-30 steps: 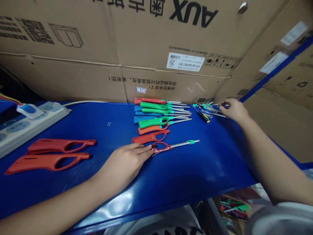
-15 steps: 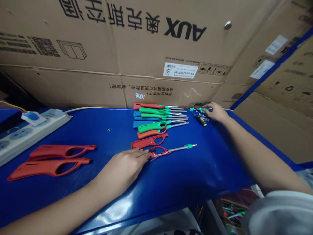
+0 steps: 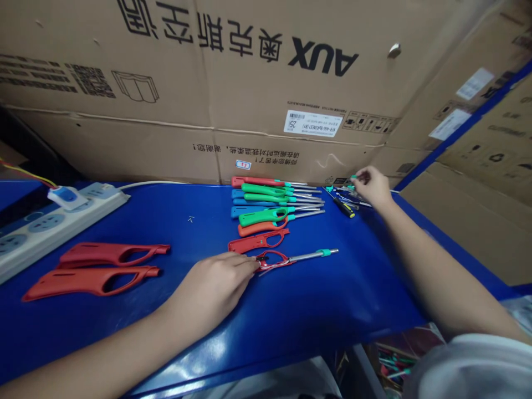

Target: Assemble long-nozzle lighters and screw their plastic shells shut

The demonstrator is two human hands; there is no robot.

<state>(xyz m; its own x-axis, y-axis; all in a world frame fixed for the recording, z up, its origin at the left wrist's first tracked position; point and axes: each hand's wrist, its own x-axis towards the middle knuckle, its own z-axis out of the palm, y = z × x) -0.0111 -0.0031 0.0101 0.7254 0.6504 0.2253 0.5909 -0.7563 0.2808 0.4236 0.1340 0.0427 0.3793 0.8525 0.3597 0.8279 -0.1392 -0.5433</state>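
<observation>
My left hand is closed over the handle end of an opened red lighter, whose metal tube with a green collar points right; white wires show along its handle. Just behind it lies a red half shell. At the back right my right hand pinches a small green part above a little heap of green and metal parts. A screwdriver with a black and yellow handle lies beside that heap. Several long-tube lighters, green, blue, red and orange, are stacked between the hands.
Two red lighter shells lie on the blue table at left, near a white power strip with a plug. A cardboard wall stands along the back. Below right is a box of lighters.
My right hand has lifted slightly from the heap with a small green part in its fingers. My left hand stays on the opened lighter. The view has shifted a little.
</observation>
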